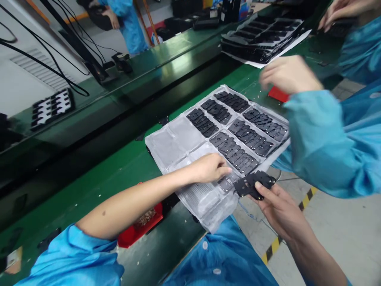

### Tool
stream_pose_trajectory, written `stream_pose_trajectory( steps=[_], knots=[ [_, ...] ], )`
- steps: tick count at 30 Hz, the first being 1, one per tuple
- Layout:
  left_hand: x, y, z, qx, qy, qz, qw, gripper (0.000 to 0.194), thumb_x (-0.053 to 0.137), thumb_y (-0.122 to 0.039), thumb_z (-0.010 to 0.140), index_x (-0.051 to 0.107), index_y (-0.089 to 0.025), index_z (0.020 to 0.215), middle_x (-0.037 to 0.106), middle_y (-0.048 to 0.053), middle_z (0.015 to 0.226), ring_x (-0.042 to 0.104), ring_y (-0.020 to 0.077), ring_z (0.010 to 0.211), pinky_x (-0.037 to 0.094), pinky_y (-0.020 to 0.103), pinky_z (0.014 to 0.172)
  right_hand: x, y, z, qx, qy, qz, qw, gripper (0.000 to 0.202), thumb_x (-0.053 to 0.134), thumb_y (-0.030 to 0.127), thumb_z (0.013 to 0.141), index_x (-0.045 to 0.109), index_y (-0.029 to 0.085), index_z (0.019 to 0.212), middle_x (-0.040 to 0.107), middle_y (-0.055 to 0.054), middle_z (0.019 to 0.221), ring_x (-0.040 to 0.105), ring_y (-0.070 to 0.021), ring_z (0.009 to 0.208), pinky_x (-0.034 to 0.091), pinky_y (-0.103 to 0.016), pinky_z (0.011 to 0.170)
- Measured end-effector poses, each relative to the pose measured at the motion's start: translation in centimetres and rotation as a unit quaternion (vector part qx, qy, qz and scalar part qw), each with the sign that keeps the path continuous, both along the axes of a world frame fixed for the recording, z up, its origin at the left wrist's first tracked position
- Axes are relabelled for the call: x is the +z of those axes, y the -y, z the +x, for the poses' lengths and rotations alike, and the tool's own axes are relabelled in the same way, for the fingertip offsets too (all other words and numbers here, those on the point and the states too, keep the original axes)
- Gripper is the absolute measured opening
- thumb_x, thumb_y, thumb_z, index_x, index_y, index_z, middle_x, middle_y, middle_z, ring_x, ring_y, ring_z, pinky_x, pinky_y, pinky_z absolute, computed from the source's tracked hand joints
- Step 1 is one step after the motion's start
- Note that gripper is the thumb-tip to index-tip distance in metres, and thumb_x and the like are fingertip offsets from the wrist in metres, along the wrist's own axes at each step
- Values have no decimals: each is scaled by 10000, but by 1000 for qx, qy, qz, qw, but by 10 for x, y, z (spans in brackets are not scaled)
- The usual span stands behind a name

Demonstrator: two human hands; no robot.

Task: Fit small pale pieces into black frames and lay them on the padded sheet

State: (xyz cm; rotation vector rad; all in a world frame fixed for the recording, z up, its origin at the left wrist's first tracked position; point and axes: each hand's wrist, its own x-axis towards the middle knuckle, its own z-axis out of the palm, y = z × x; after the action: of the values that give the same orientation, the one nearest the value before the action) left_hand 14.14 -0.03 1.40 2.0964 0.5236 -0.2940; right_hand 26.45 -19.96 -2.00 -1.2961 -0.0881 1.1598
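Right hand [279, 206] holds black parts [253, 183]; co-worker's hand [290, 74] beyond tray [166, 143].

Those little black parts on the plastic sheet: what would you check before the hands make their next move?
1. Right hand grips its stack of black parts: ok.
2. Left hand rests on the plastic sheet: ok.
3. Rows of black parts lie in order: ok.
4. Co-worker's hand is off the rows: ok, though blurred.
5. Sheet fully on the green belt: not ok, its near edge overhangs.
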Motion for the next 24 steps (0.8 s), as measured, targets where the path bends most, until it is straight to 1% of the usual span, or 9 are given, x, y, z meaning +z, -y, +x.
stream_pose_trajectory(
  steps=[3, 5, 7, 9, 12, 15, 19, 22, 24],
  knots=[
    [0, 2, -1, 45, 53, -170, 983, 179, 748, -258, 924, 646, -155, 819, 668, -12, 704, 640, 122, 604, 502, 226, 600, 1, -20, -11, 16, -1, 51, 999, 457, 1007, 450, 647, 803, 256, 1007, 821, -83, 1126, 729, -354, 1183, 605, -528, 1037],
    [-2, 0, -3, 88, 66, -209, 972, 180, 783, -187, 866, 623, -154, 790, 627, -37, 658, 610, 106, 572, 488, 216, 576, 0, -30, -15, 33, -7, 72, 997, 445, 999, 446, 667, 801, 257, 1018, 820, -83, 1119, 719, -353, 1201, 592, -536, 1051],
    [-4, -4, -6, 115, 56, -217, 968, 187, 770, -168, 867, 613, -153, 766, 611, -44, 634, 595, 97, 553, 488, 215, 572, -3, -32, -13, 33, -9, 67, 997, 431, 987, 449, 687, 800, 255, 1022, 817, -80, 1087, 729, -339, 1162, 591, -549, 1047],
    [-8, -8, -10, 133, 30, -213, 967, 197, 756, -182, 883, 604, -154, 762, 612, -43, 626, 603, 98, 547, 494, 217, 574, -8, -27, -7, 5, -9, 45, 999, 399, 980, 439, 691, 801, 254, 994, 805, -59, 1012, 746, -297, 1064, 600, -551, 1037],
    [-15, -8, -11, 150, -13, -165, 975, 214, 744, -175, 880, 567, -169, 760, 610, -45, 604, 608, 110, 534, 486, 223, 569, -15, -16, 5, -47, -16, 22, 999, 279, 934, 361, 715, 804, 247, 934, 771, -35, 930, 743, -251, 952, 605, -564, 1045],
    [-23, -1, -8, 153, -8, -113, 982, 251, 781, -163, 830, 547, -188, 743, 593, -55, 603, 587, 125, 560, 456, 236, 589, -16, -7, 10, -71, -14, 28, 997, 189, 849, 277, 744, 803, 242, 924, 771, -53, 962, 752, -276, 990, 574, -606, 1091],
    [-27, 4, -4, 148, 18, -75, 986, 288, 817, -146, 777, 544, -191, 699, 569, -55, 629, 538, 126, 613, 414, 241, 614, -17, -6, 8, -49, 9, 26, 998, 232, 875, 316, 741, 791, 250, 947, 773, -44, 974, 759, -273, 1011, 566, -575, 1100],
    [-28, 3, -1, 122, 18, -114, 986, 262, 790, -140, 802, 543, -187, 728, 567, -66, 596, 557, 111, 558, 422, 225, 576, -20, -10, 5, -10, 88, -1, 996, 396, 922, 474, 719, 769, 250, 1007, 780, -41, 979, 749, -254, 946, 612, -508, 978],
    [-30, 3, -1, 105, 15, -154, 982, 242, 773, -146, 824, 541, -186, 766, 577, -70, 582, 586, 109, 522, 439, 214, 543, -23, -15, 4, 27, 164, -25, 986, 502, 959, 495, 654, 753, 237, 1032, 789, -44, 953, 732, -246, 872, 613, -451, 875]
  ],
)
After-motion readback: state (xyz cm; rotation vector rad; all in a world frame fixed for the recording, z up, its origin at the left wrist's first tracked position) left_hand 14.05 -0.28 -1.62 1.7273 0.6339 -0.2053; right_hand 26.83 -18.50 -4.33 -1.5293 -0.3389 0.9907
